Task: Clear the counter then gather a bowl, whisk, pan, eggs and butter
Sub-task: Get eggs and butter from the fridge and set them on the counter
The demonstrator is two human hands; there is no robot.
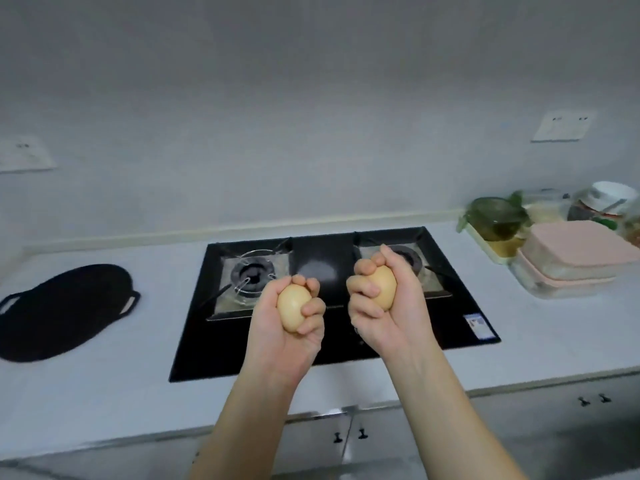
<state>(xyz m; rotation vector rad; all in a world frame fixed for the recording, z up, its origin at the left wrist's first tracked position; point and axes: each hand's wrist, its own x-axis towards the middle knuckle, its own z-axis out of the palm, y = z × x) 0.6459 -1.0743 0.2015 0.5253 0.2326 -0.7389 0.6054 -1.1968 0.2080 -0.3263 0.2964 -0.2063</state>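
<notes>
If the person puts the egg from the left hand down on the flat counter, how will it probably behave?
The egg is smooth and oval, so it would likely roll on the flat counter. Its shell probably cracks if the left hand squeezes hard.

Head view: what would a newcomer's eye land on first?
The left hand grips an egg and the right hand grips a second egg, both over the black gas hob. A black pan lies on the counter far left; pink-lidded containers crowd the far right.
</notes>
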